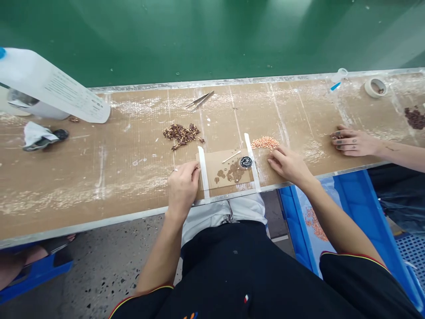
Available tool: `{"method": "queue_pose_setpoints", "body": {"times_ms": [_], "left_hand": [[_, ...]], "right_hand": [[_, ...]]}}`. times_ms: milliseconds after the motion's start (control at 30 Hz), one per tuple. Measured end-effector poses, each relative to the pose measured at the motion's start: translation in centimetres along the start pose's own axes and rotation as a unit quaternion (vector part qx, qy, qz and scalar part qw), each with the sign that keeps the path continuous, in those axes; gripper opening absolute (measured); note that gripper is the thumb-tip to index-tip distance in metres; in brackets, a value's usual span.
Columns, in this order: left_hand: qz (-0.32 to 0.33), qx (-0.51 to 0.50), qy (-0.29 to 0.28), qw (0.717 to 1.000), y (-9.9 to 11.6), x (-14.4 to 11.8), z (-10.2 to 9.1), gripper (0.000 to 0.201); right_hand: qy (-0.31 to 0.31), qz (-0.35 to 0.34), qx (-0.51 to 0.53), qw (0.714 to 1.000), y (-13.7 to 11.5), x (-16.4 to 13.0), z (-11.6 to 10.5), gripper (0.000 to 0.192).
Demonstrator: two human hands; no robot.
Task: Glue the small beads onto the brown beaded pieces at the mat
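My left hand (182,186) rests on the bench with its fingers curled, fingertips touching the left tape strip (202,172) of a small cardboard pad (217,165). My right hand (288,164) lies just right of the pad's right tape strip (251,158), fingers bent, beside a heap of small orange parts (264,142). I cannot tell whether its fingertips pinch a part. On the pad sit brown glue stains (234,172), a thin white stick (231,156) and a small round black cap (246,162).
A pile of brown and gold parts (182,134) and tweezers (199,101) lie farther back. A white jug (49,91) lies at the left, with a tape roll (376,86) at the far right. Another person's hand (351,141) rests on the bench. A blue crate (335,212) stands below.
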State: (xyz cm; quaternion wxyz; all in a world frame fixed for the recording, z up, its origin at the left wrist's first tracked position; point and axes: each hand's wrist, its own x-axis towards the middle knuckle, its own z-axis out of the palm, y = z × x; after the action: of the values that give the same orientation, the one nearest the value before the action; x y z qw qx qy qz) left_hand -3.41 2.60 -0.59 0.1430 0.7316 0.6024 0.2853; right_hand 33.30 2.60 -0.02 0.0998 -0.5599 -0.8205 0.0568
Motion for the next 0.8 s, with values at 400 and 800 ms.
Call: {"method": "queue_pose_setpoints", "body": {"times_ms": [400, 800], "left_hand": [[-0.206, -0.388, 0.016, 0.898, 1.8, 0.0, -0.4, 0.029], [-0.233, -0.475, -0.067, 0.846, 2.5, -1.1, -0.5, 0.042]], "right_hand": [[-0.023, 0.047, 0.108, 0.993, -0.3, 0.1, -0.8, 0.008], [0.019, 0.061, -0.01, 0.998, -1.1, 0.1, 0.7, 0.017]]}}
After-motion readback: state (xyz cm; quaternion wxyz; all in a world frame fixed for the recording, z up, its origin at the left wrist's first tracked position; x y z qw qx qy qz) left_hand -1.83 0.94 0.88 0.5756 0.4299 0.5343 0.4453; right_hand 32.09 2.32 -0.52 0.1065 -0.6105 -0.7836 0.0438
